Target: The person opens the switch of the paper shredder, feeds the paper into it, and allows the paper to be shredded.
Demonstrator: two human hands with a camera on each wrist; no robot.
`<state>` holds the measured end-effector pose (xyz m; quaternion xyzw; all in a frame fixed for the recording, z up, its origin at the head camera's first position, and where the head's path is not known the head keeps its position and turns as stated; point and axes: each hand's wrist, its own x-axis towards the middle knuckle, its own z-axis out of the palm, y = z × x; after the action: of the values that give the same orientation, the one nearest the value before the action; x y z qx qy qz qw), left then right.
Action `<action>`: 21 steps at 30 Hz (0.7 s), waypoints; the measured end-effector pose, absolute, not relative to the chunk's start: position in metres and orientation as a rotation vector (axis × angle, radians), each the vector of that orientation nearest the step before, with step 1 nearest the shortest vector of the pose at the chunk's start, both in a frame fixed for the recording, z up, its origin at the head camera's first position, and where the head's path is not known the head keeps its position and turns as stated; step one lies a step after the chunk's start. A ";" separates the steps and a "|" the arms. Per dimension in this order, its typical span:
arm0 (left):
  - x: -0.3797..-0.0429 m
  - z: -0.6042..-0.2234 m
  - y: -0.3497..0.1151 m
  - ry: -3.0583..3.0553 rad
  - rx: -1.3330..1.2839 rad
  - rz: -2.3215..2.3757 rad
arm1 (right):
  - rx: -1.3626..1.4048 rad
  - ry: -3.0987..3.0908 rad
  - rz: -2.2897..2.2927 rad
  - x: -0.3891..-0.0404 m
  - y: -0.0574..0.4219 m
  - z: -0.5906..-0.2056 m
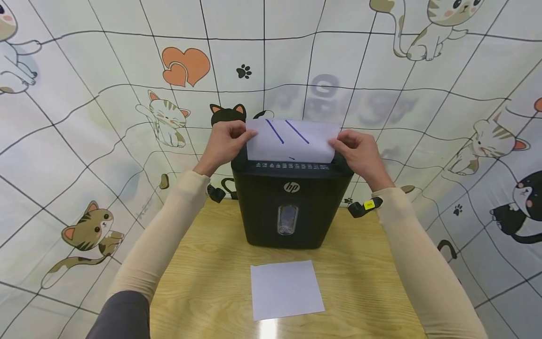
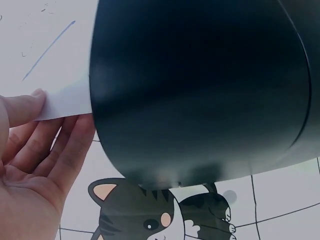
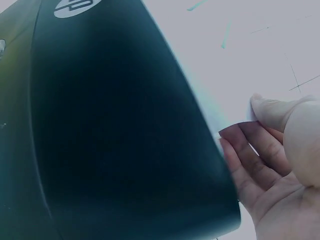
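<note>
A white sheet of paper (image 1: 271,146) with blue pen strokes stands upright at the top slot of a black HP paper shredder (image 1: 262,197). My left hand (image 1: 226,143) pinches the sheet's left edge between thumb and fingers. On the opposite edge, my right hand (image 1: 360,150) pinches it the same way. In the left wrist view the thumb lies on the face of the paper (image 2: 65,95), fingers behind it. The right wrist view shows the paper (image 3: 220,90) held likewise beside the shredder's dark body (image 3: 125,125). The sheet's lower edge is hidden behind the shredder's front rim.
A second white sheet (image 1: 285,289) lies flat on the wooden table (image 1: 203,282) in front of the shredder. A small window (image 1: 288,220) in the shredder shows pale scraps. Behind and at both sides hangs a white gridded sheet with cartoon cats (image 1: 169,120).
</note>
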<state>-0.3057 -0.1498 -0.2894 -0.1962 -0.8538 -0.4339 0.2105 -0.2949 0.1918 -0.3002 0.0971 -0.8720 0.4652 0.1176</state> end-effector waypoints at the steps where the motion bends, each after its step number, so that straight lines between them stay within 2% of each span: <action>1: -0.305 -0.290 -0.150 -2.382 -0.537 -1.207 | 0.291 -2.554 1.352 -0.295 0.191 -0.301; 21: -0.304 -0.294 -0.152 -2.479 -0.552 -1.273 | 0.295 -2.522 1.323 -0.296 0.199 -0.304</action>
<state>-0.3037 -0.1521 -0.2940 -0.1920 -0.8627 -0.4432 0.1498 -0.2957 0.1988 -0.3038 0.1019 -0.8723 0.4577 0.1386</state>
